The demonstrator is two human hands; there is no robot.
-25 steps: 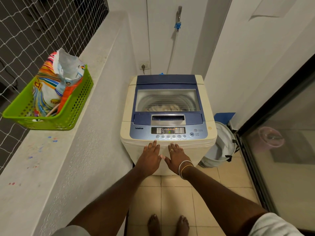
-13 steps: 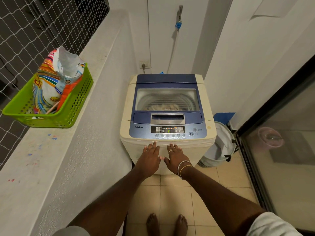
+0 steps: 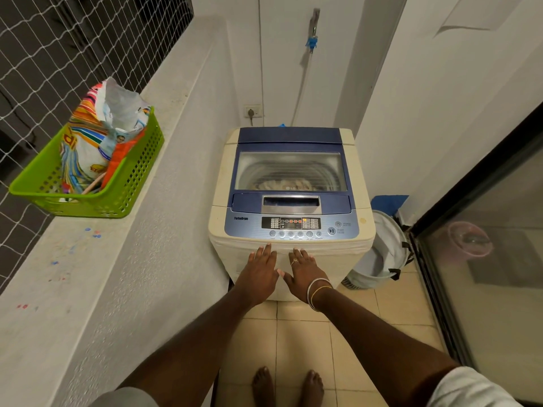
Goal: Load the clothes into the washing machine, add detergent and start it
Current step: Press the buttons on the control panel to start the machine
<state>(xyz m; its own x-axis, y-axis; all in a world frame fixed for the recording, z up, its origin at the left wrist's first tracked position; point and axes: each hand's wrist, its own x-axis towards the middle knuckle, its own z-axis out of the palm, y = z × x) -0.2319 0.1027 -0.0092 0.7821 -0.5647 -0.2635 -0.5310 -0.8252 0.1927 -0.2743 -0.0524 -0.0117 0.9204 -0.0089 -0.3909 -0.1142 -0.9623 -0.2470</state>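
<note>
Tiled floor (image 3: 305, 342) and a concrete ledge (image 3: 97, 259).
The washer (image 3: 293, 136) stands on the floor with a hamper (image 3: 379, 254) just beside it and bare feet (image 3: 263, 386) in front; a green basket (image 3: 126, 186) sits on the ledge.

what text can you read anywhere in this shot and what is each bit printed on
"TurboDrum": on the blue control panel of the washing machine, left of the display.
"LG": on the lower edge of the clear lid window.
Button labels and display on the panel: too small to read.
Lettering on the detergent bag in the green basket: crumpled and partly hidden, unreadable.
</note>
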